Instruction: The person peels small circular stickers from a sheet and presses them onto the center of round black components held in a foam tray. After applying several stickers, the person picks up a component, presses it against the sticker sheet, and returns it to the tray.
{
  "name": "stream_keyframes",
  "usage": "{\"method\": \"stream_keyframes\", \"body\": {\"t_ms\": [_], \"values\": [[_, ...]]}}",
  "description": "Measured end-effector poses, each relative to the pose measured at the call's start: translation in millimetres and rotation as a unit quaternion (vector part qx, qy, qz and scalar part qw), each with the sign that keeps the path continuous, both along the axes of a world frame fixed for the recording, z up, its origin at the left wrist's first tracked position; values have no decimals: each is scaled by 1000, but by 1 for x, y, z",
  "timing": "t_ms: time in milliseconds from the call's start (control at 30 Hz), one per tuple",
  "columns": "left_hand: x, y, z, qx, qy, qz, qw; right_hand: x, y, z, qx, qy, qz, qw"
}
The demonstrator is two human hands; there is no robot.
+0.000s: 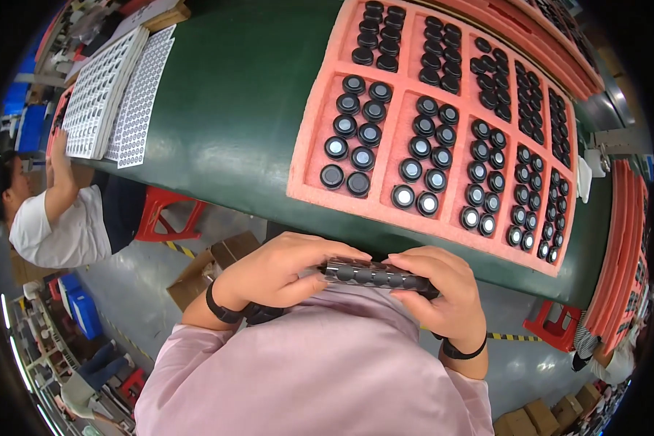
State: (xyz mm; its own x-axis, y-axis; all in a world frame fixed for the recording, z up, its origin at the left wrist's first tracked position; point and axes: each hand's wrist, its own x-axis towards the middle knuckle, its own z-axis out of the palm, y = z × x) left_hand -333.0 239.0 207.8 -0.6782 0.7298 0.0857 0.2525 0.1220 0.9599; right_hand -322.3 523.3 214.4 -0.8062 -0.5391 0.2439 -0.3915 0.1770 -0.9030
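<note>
Both my hands hold a dark, narrow row of black parts [376, 275] level in front of my chest, just off the table's near edge. My left hand [277, 272] grips its left end between thumb and fingers. The right end sits in my right hand [443, 285], thumb below and fingers over the top. The exact kind of these parts is hard to make out. Beyond my hands lies a pink foam tray [293, 190] with several compartments. Black round lens-like parts [369, 135] stand in them in paired rows; those in the nearer compartments show grey or pale tops.
The tray rests on a green table [218, 138]. White sheets of round labels [136, 109] lie at the table's left, where another person [58, 218] works. More pink trays [614, 254] are stacked at the right. Red stools [168, 212] and cardboard boxes [192, 280] stand below.
</note>
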Motion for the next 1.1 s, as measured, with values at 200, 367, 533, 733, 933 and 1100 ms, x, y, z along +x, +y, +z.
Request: {"method": "stream_keyframes", "body": {"t_ms": [200,367,533,733,933,1100], "values": [[2,27,-8,126,-81,117,982,-5,3,0,31,-3,-12,999],[-3,37,-15,69,-87,116,987,-2,9,-6,54,-11,-32,998],[-9,42,-24,46,-16,96,994,-4,9,14,75,16,-89,993],[-14,52,-18,17,98,93,991,-6,-9,16,70,46,-113,990],[-13,56,-16,-10,155,96,983,-8,-18,17,88,47,-104,990],[-8,59,-19,-33,214,96,971,-6,-19,24,118,56,-96,987]]}}
